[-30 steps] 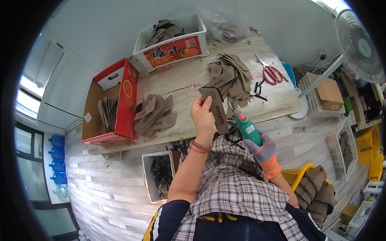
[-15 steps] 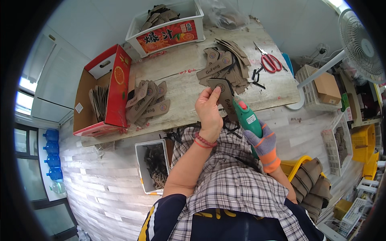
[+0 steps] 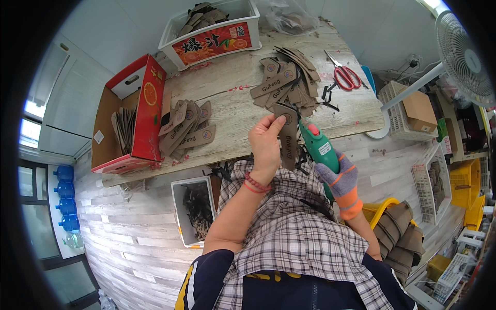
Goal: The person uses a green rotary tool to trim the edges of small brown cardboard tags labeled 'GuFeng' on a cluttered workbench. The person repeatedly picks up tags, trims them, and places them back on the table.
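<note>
Pinched by my bare left hand (image 3: pixel 264 150) at its upper end is a long brown fabric tab (image 3: pixel 288 140) with a dark edge, printed lettering and a round mark. It hangs nearly upright over the table's front edge. Wrapped round a green handheld power cutter (image 3: pixel 321 145) with a red part near its head is my right hand (image 3: pixel 340 182), in a grey and orange glove. The cutter's head is close to the tab's right edge; whether they touch I cannot tell. Beyond the hands lies a pile of similar tabs (image 3: pixel 289 82).
Red-handled scissors (image 3: pixel 347 78) and black scraps (image 3: pixel 328 97) lie at the table's right. More tabs (image 3: pixel 188 126) lie by a red carton (image 3: pixel 148 108) on the left. Behind stands a white bin (image 3: pixel 168 51). Below the table is a box of dark scraps (image 3: pixel 196 206).
The tab has turned in my left hand from slanting to nearly upright, its lower end swinging left. My right hand and the cutter have shifted slightly to the right.
</note>
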`<state>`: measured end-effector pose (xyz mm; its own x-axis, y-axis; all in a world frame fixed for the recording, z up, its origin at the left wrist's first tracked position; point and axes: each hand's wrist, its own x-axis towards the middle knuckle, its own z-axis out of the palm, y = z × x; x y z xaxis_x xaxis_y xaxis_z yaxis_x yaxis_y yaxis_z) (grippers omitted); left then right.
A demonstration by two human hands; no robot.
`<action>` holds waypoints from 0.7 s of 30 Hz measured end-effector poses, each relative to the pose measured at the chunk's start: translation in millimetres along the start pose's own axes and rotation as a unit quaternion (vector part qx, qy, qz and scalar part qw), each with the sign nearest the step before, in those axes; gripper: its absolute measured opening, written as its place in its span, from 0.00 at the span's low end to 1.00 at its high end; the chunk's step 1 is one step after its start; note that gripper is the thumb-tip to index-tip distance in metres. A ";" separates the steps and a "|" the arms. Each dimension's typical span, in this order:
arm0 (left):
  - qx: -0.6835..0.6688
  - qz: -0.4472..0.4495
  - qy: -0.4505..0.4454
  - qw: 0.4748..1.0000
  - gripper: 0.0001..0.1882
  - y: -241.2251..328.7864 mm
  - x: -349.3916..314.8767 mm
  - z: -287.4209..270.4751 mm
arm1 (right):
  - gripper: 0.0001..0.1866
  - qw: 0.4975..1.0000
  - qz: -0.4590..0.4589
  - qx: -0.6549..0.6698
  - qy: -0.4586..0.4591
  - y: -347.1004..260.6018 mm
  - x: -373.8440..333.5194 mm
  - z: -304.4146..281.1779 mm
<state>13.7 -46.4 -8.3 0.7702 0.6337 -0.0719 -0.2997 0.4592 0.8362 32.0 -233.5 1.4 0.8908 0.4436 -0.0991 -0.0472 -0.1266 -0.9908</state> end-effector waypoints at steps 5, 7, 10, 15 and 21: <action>0.069 0.066 -0.013 0.995 0.08 5.9 11.0 -6.3 | 0.25 0.999 0.005 -0.033 -0.016 -5.9 -2.7 -2.5; 0.094 0.080 -0.031 0.992 0.08 6.5 15.9 -11.4 | 0.25 0.999 -0.005 -0.038 -0.019 -3.2 -2.8 -2.8; 0.191 0.102 -0.053 0.975 0.09 10.4 22.4 -18.3 | 0.26 0.999 -0.007 -0.043 -0.019 -0.3 -2.6 -3.9; 0.278 0.157 -0.078 0.945 0.07 19.5 19.0 -14.8 | 0.26 0.998 -0.011 -0.059 -0.016 3.1 -1.4 -4.3; 0.282 0.158 -0.115 0.939 0.06 20.6 14.2 -13.5 | 0.27 0.999 -0.019 -0.047 -0.011 2.3 0.1 -4.2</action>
<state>10.9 -19.5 0.6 0.8142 0.5012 0.2929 -0.2374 -0.1730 0.9559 33.9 -237.5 -0.5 0.8808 0.4689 -0.0652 0.0293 -0.1914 -0.9811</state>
